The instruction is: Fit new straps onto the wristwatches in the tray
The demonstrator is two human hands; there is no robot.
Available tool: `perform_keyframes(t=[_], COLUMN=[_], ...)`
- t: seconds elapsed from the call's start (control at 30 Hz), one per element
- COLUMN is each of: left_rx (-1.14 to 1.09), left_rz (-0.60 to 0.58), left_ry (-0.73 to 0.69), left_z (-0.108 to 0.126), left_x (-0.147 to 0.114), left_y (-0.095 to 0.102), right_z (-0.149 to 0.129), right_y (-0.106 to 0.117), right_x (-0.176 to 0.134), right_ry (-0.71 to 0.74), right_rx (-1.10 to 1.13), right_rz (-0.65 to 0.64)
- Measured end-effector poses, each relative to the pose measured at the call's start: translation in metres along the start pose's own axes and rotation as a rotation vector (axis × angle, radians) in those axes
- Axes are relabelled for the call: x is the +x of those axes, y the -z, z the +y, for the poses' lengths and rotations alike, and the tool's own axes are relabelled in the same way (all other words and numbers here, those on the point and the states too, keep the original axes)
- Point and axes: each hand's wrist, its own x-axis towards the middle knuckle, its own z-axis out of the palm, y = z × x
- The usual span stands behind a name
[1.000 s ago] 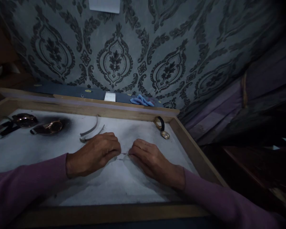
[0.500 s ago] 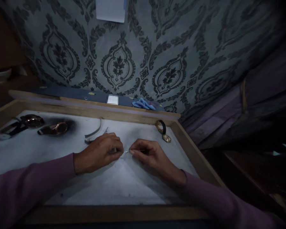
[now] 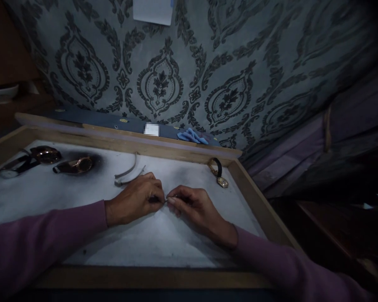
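Observation:
Over the white-lined tray (image 3: 119, 247), my left hand (image 3: 137, 199) and my right hand (image 3: 197, 207) meet with fingertips pinched almost together. Between them is a small thin metal piece (image 3: 165, 201), mostly hidden by the fingers; its kind does not show. Just behind my left hand lie two grey curved watch strap pieces (image 3: 127, 170), the nearer one partly covered by the hand. Beyond my right hand, a gold-coloured watch (image 3: 222, 182) with a black strap rests near the tray's right corner.
Several dark-strapped watches (image 3: 82, 164) lie at the tray's left. The wooden rim (image 3: 255, 201) surrounds the work surface. Behind it, a blue cloth (image 3: 192, 136) and a small white box (image 3: 151, 130) sit on a ledge against the patterned wall. A bowl (image 3: 2, 94) stands far left.
My fingertips have drawn closer together, and the metal piece that showed between them is now mostly covered. The view has shifted slightly; the watches have stayed in place.

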Motion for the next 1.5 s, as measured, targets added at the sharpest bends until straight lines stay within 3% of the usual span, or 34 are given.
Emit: perform_keyframes(t=[0.2, 0.67, 0.9, 1.03, 1.5], left_rx=[-0.044, -0.046, -0.130, -0.139, -0.129], left_rz=[0.000, -0.020, -0.098, -0.038, -0.106], left_ry=[0.012, 0.073, 0.084, 0.128, 0.193], left_z=[-0.003, -0.002, -0.006, -0.013, -0.008], left_x=[0.001, 0.001, 0.003, 0.001, 0.001], left_y=[-0.003, -0.005, 0.007, 0.015, 0.018], right_z=[-0.001, -0.003, -0.001, -0.003, -0.002], right_y=[0.001, 0.001, 0.002, 0.001, -0.007], right_x=[-0.002, -0.003, -0.001, 0.001, 0.004], right_ry=[0.120, 0.185, 0.210, 0.225, 0.232], right_rx=[-0.205, -0.322, -0.365, -0.415, -0.446], right_rz=[-0.019, -0.035, -0.053, -0.048, -0.034])
